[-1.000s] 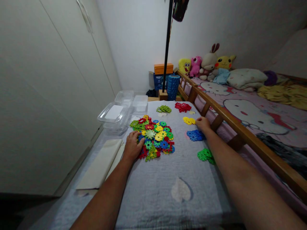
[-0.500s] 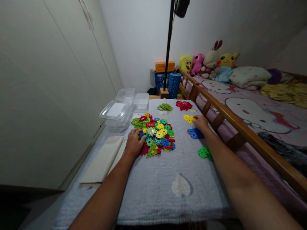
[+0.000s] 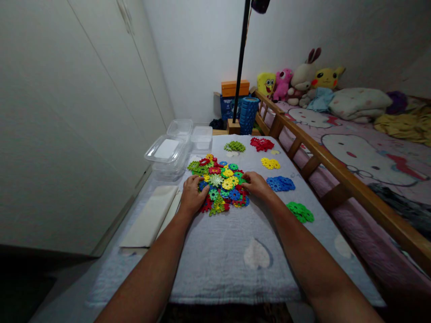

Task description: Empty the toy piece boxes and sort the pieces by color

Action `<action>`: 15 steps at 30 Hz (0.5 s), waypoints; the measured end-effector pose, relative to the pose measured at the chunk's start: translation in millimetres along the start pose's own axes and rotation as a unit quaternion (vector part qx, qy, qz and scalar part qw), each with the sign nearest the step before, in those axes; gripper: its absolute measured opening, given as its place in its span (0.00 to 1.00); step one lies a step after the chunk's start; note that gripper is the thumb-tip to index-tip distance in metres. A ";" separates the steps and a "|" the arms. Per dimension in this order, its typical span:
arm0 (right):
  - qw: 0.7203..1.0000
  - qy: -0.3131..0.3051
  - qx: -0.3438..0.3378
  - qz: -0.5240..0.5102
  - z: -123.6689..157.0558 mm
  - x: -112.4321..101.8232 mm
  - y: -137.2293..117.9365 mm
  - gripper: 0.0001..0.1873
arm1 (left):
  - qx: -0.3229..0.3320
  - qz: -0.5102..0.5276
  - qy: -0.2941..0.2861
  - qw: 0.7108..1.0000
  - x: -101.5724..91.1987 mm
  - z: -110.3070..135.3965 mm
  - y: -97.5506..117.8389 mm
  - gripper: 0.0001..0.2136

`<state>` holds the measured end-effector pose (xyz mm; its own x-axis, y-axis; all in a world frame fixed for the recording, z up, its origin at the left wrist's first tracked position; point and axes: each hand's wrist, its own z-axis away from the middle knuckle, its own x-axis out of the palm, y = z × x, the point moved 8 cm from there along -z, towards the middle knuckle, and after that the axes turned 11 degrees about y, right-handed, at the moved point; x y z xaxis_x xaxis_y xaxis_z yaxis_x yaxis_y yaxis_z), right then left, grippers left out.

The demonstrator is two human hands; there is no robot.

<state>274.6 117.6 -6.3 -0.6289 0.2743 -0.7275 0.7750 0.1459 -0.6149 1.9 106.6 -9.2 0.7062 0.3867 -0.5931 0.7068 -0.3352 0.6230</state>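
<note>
A mixed pile of red, yellow, green and blue plastic gear-shaped pieces (image 3: 220,184) lies on a grey quilted cloth (image 3: 232,251). My left hand (image 3: 192,196) rests on the pile's left edge, fingers curled onto the pieces. On the pile's right edge sits my right hand (image 3: 256,184), its fingers touching the pieces. Sorted small heaps lie to the right: light green (image 3: 235,146), red (image 3: 261,143), yellow (image 3: 270,163), blue (image 3: 280,183) and green (image 3: 300,211).
Clear plastic containers (image 3: 167,154) stand at the left, with a folded white cloth (image 3: 150,216) in front of them. A wooden bed rail (image 3: 336,172) runs along the right. A black pole (image 3: 241,63), a blue roll (image 3: 249,115) and boxes stand at the back.
My right hand has left the yellow heap and come back left to the right edge of the mixed pile. The left hand has stayed on the pile.
</note>
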 end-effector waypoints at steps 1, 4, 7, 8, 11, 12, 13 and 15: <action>1.000 0.001 0.013 -0.011 0.9 -0.1 3.1 0.07 | 0.000 -0.001 0.000 1.000 0.0 0.0 0.3 0.14; 0.998 0.012 0.041 -0.048 1.9 -1.6 8.2 0.08 | 0.003 -0.004 -0.003 1.000 0.8 -0.3 1.2 0.15; 0.995 0.014 0.053 -0.084 1.1 -6.8 8.4 0.05 | 0.006 -0.003 -0.004 1.000 0.9 -0.7 2.1 0.16; 0.994 0.011 0.056 -0.095 0.6 -10.5 8.5 0.04 | 0.006 -0.003 -0.004 1.000 0.5 -0.8 2.3 0.16; 0.989 0.003 0.074 -0.127 1.3 -29.7 14.5 0.03 | 0.005 -0.003 -0.003 1.000 -0.6 -0.7 2.9 0.15; 0.987 0.004 0.084 -0.135 3.0 -38.9 19.0 0.04 | 0.005 -0.004 -0.005 1.000 -0.8 -0.6 3.2 0.15; 0.985 0.005 0.095 -0.142 5.8 -48.8 24.6 0.06 | 0.005 -0.006 -0.007 1.000 -0.9 -0.4 3.5 0.16; 0.982 0.008 0.119 -0.149 14.5 -69.9 38.4 0.08 | 0.006 -0.010 -0.014 1.000 -1.0 0.0 4.3 0.16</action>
<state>347.4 90.3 16.5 -0.8228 0.2673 -0.5016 0.5198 -0.0032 -0.8543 4.2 104.8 -5.9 0.6926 0.3691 -0.6197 0.7212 -0.3377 0.6049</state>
